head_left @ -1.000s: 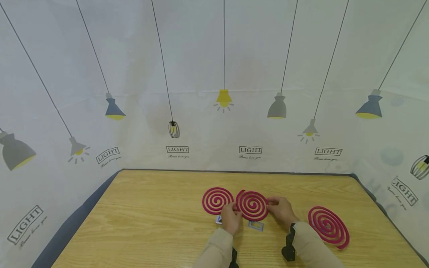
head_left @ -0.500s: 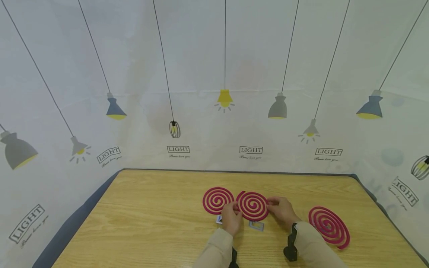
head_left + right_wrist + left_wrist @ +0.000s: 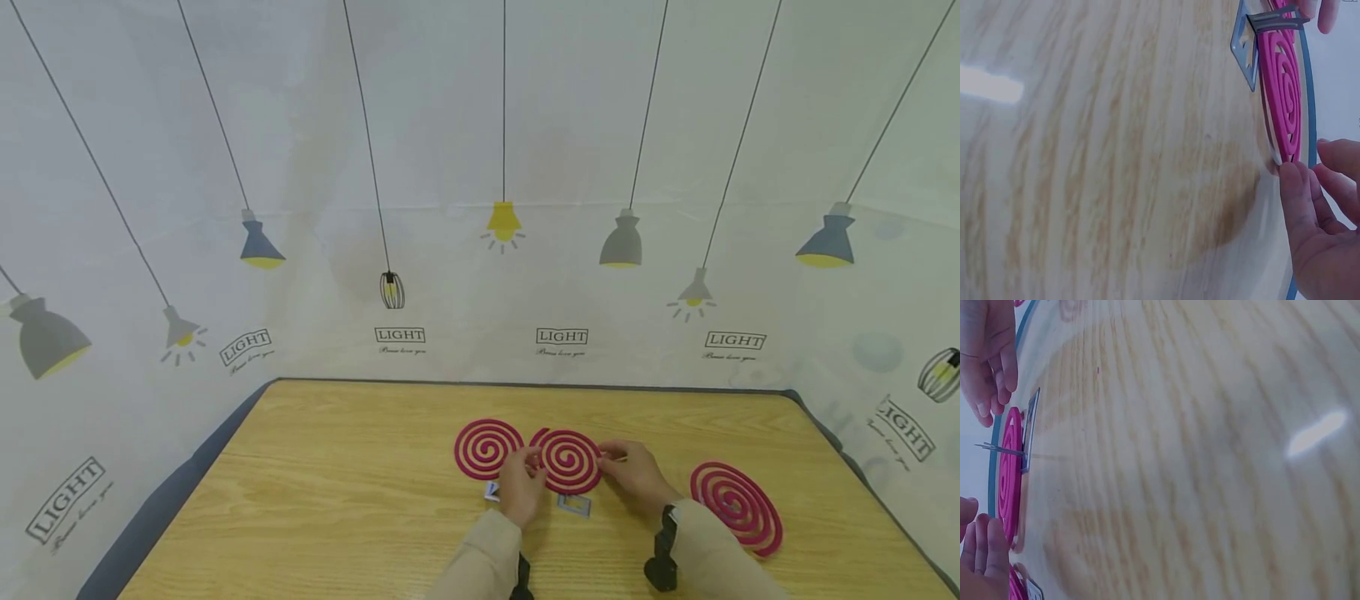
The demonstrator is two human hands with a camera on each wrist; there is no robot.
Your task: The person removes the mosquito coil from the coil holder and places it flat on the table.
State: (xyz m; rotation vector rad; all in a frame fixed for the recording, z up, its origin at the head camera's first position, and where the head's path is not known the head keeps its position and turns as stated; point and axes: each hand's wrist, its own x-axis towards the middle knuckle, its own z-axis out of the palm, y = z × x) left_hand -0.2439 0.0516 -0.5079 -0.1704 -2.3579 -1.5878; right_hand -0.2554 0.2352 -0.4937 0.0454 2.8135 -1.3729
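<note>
Flat magenta mosquito coils lie in the head view. The middle mosquito coil (image 3: pixel 567 460) is between my two hands, slightly above the table. My left hand (image 3: pixel 521 490) pinches its left edge and covers part of its rim. At the opposite edge, my right hand (image 3: pixel 634 472) pinches the rim between thumb and fingers; the right wrist view shows the thumb (image 3: pixel 1297 190) at the coil's end. A thin metal coil stand (image 3: pixel 573 505) sits at the coil's near side. In the right wrist view, narrow prongs (image 3: pixel 1279 22) rise from this stand through the coil.
Another mosquito coil (image 3: pixel 487 448) lies left of the middle one, with a metal stand (image 3: pixel 492 492) partly visible at its near side. A third coil (image 3: pixel 737 508) rests tilted at the right. Behind the wooden table (image 3: pixel 322 483) hangs a lamp-printed cloth (image 3: pixel 450 167).
My left hand has shifted slightly right over the middle coil's edge. My right wrist has turned a little, while its fingers stay at the rim. The coils have barely moved.
</note>
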